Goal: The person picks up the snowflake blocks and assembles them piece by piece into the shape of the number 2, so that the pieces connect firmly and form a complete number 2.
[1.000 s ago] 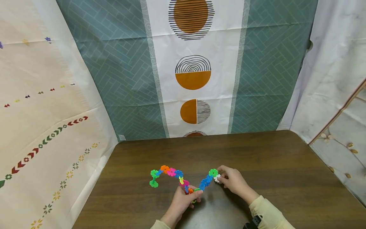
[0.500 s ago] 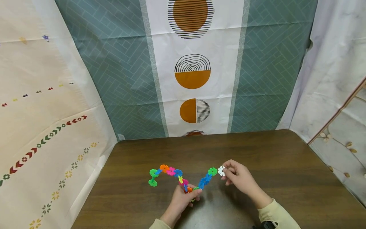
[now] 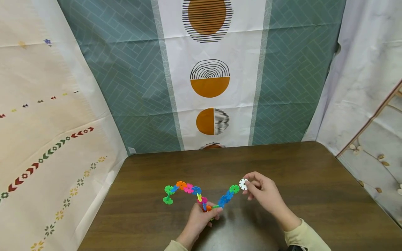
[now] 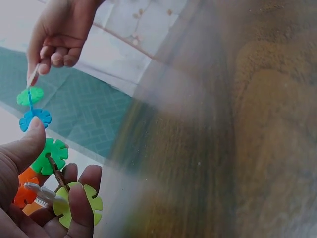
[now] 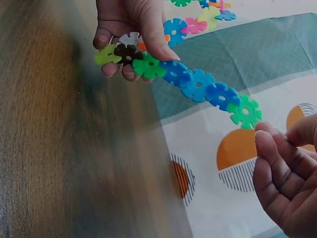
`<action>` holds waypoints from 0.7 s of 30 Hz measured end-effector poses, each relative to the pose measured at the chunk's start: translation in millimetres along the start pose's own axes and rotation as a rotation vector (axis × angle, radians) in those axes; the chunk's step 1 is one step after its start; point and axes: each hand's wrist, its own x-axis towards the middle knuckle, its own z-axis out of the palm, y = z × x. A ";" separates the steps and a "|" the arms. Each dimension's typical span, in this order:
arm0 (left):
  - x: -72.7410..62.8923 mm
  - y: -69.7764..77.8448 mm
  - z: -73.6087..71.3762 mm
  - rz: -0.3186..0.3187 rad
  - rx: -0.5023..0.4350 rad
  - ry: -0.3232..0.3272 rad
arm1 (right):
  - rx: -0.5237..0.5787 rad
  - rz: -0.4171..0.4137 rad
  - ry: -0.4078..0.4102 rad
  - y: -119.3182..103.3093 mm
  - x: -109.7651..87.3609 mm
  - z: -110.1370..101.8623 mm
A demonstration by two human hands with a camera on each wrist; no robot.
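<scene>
Above the table, my left hand [image 3: 198,220] grips the middle of a long chain of interlocking plastic snowflake discs. One arm of the chain runs up to the left and ends in two green discs [image 3: 168,200]. The other rises to the right through several blue discs [image 5: 198,85] to a green end disc [image 3: 234,189]. Between the thumb and fingers of my right hand [image 3: 267,197] is a white snowflake disc [image 3: 243,184], just up and right of that green one. A yellow-green disc [image 4: 91,203] and a dark brown one show near my left fingers.
A brown wooden table [image 3: 141,223] lies under both hands. Behind it hangs a teal and white patterned cloth [image 3: 284,87]. Pale printed cloths [image 3: 62,146] hang at the left and right sides.
My right hand has drawn the white disc up and to the right, away from beside the green end disc, and turned its face to view. My left hand stays about in place.
</scene>
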 end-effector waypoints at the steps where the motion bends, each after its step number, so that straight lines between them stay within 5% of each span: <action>1: 1.7 -3.1 0.1 -0.002 0.004 0.001 | -0.005 -0.005 0.008 -0.9 -0.2 0.9; 7: 8.0 -15.9 0.6 0.004 0.012 -0.003 | -0.030 -0.010 0.035 -2.8 -0.2 4.6; 21: 8.6 -20.0 0.6 0.036 0.030 -0.012 | -0.116 -0.040 0.059 -5.0 -1.7 10.4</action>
